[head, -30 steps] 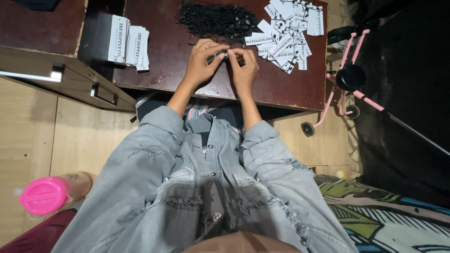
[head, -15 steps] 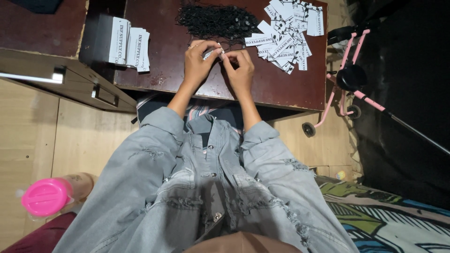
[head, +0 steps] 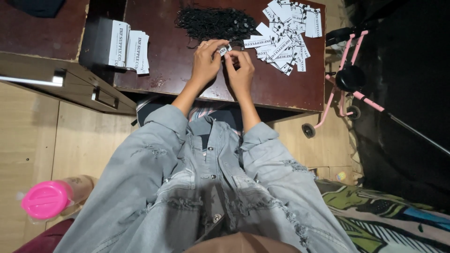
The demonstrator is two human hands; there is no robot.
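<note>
Two hands meet over dark wooden table point(head: 290, 93). Left hand point(head: 206, 61) and right hand point(head: 241, 70) pinch small white paper tag point(head: 225, 49) between fingertips, closed on it. Tag judged light, thin, easily creased; hold by edges. Beyond: black cord pile point(head: 213, 21), loose tag heap point(head: 286, 33) right. Bare tabletop left of hands gives working room.

Left hand point(head: 206, 63), right hand point(head: 241, 72): fingertips together.
</note>
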